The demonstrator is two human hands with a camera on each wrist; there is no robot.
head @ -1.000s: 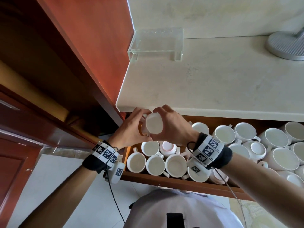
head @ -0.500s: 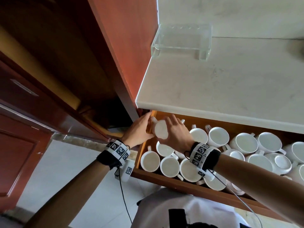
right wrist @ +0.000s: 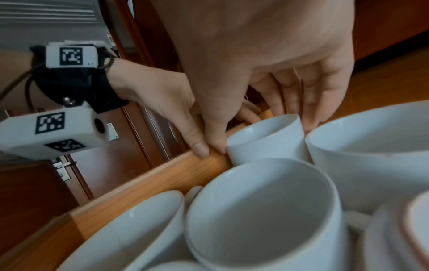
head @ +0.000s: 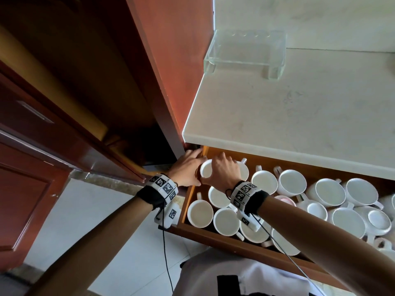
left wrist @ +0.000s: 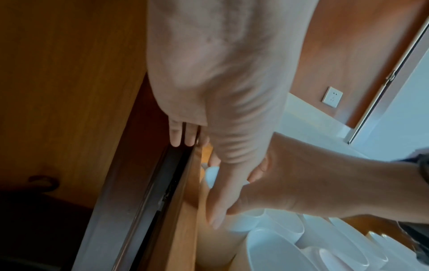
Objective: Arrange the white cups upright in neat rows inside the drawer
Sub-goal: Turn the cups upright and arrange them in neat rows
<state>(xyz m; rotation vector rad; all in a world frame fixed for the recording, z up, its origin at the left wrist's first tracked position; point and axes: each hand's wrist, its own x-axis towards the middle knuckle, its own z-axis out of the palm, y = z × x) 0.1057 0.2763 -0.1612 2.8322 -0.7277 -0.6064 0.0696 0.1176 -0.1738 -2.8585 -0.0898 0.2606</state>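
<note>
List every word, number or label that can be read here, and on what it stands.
No text can be read.
White wrist-band blocks: black square code patterns only, no letters.
Tiny mark beside one code: too small to read.
White ceramic cups: plain.

Your right hand grips a white cup, mouth up, at the 11 o'clock corner of the drawer. Your left hand lies against its 9 o'clock side. More cups fill the drawer toward 3 o'clock, some nested.
</note>
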